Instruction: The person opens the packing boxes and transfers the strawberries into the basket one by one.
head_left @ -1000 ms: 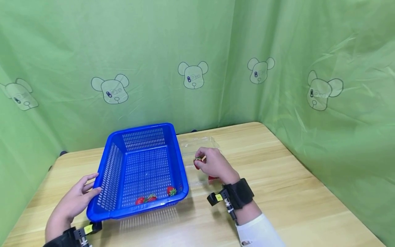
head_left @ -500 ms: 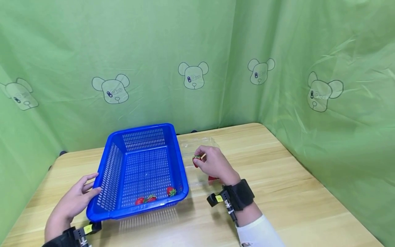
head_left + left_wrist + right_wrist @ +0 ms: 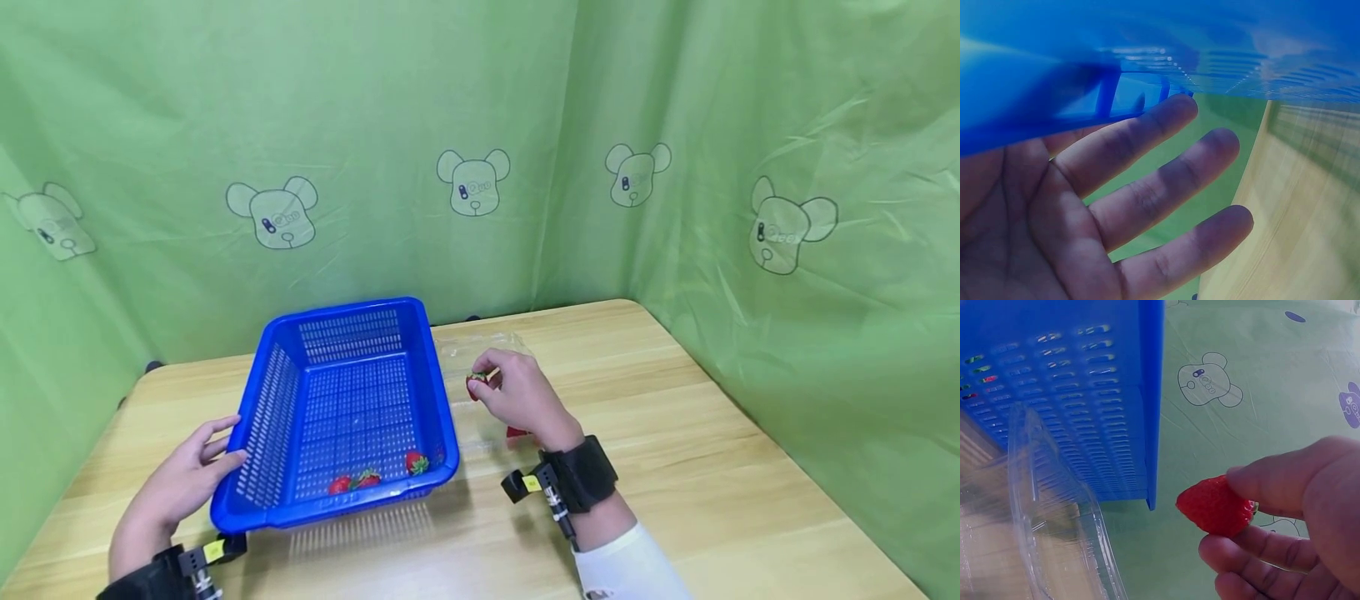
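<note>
A red strawberry (image 3: 1213, 505) with a green top is pinched between thumb and fingers of my right hand (image 3: 521, 396). The hand is above a clear plastic container (image 3: 1035, 506), just right of a blue slotted basket (image 3: 273, 400). On the basket's left side, my left hand (image 3: 180, 479) holds the rim, the thumb over its edge. Several fingers (image 3: 1166, 194) stretch out loosely beneath the rim in the left wrist view. Inside the basket, at its near end, strawberries (image 3: 341, 484) lie together, and another strawberry (image 3: 415, 462) sits closer to the right corner.
Something red (image 3: 516, 432) shows beneath my right wrist, mostly hidden by it. The wooden table (image 3: 712, 467) runs back to green curtains (image 3: 390, 225) printed with bear heads, which close in the back and both sides.
My right hand has risen slightly and shifted a little left with the strawberry. The left hand and the basket stay almost where they were.
</note>
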Demonstrator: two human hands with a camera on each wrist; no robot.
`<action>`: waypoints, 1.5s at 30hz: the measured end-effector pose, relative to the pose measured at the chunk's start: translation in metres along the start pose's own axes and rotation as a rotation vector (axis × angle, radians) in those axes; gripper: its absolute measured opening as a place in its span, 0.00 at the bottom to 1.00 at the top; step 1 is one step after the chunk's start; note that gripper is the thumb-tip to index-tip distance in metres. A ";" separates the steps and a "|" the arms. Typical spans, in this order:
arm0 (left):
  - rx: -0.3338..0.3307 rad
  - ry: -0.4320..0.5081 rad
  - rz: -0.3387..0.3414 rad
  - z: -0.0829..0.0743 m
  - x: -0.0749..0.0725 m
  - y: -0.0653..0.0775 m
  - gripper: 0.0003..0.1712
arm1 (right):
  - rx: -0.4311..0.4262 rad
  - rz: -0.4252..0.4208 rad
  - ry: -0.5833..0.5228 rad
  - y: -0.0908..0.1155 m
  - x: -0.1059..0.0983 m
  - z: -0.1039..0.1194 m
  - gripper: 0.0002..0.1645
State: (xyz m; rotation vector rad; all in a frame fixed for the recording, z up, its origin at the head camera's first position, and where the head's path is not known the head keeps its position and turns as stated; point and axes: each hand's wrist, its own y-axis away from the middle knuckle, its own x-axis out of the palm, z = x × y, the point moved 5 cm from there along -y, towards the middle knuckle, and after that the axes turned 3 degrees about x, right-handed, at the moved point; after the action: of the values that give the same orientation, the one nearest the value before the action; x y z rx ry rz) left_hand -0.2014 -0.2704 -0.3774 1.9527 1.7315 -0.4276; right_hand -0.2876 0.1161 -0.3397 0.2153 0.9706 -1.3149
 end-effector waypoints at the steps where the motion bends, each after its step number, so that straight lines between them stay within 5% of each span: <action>1: 0.002 -0.002 0.000 -0.001 0.000 0.000 0.35 | -0.005 -0.005 -0.001 -0.001 0.000 0.001 0.03; 45: 0.000 -0.004 -0.012 -0.001 0.001 0.000 0.35 | -0.013 -0.067 -0.018 0.001 -0.006 0.013 0.05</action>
State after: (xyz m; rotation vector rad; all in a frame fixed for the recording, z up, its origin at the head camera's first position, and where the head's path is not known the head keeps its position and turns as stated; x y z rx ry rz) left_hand -0.2010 -0.2691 -0.3766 1.9411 1.7412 -0.4356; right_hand -0.2802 0.1125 -0.3281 0.1614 0.9779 -1.3690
